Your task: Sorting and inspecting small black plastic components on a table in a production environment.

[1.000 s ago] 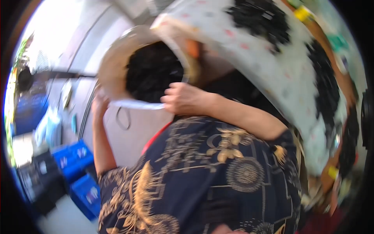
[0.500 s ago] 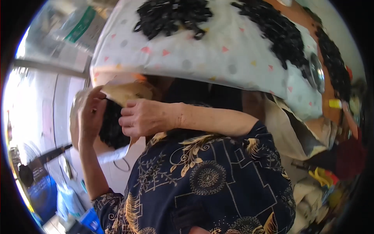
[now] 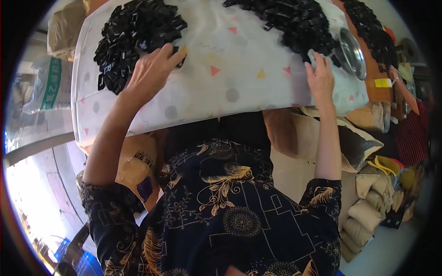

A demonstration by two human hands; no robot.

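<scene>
At the left of the table, my left hand (image 3: 150,76) reaches over the near right side of a pile of small black plastic pieces (image 3: 133,32) that look like buckles or clips. Its thumb and forefinger are apart, with black pieces beside the fingertips. My right hand (image 3: 321,79) is at the near edge of a second black pile (image 3: 294,23). Its fingers are slightly spread, and something pale bluish shows at the fingertips, too small to name. Both piles lie on a white tablecloth (image 3: 198,87) with coloured triangles and grey dots.
A shiny metal bowl (image 3: 352,54) stands right of my right hand. Further right, another black pile (image 3: 368,27) lies on brown tabletop, where a person in a dark red striped top (image 3: 411,138) reaches in. Open sacks (image 3: 352,142) stand below the table edge; a brown bag (image 3: 138,161) is by my left arm.
Both hands have left the bag of black pieces at the lower left and come up over the table, the left to the left pile, the right to the right one. The view has shifted.
</scene>
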